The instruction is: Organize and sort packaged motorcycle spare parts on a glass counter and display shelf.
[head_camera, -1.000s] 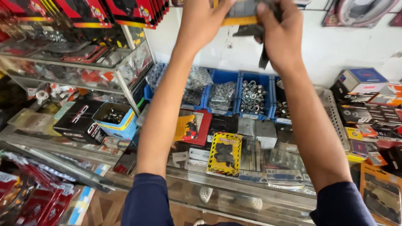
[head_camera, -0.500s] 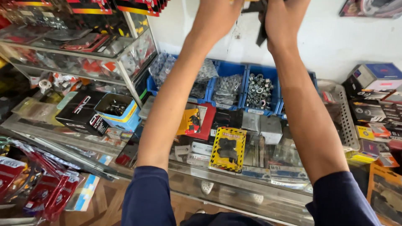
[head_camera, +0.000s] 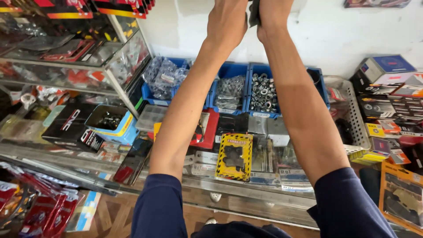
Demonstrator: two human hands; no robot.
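Both my arms reach up toward the white wall above the counter. My left hand and my right hand are side by side at the top edge of the view, with the fingers cut off by the frame. A dark piece of a package shows between the two hands and touches both. Whether the fingers grip it cannot be seen. Below my arms a yellow blister pack with a dark part lies on the glass counter.
Blue bins of nuts and bagged hardware line the wall. A glass display case stands at left, a white basket and stacked boxes at right. An open box of small parts and red packs sit lower left.
My hands have risen further, out past the top edge. The yellow-backed package they held a second ago is now mostly out of view. The camera has tilted down slightly.
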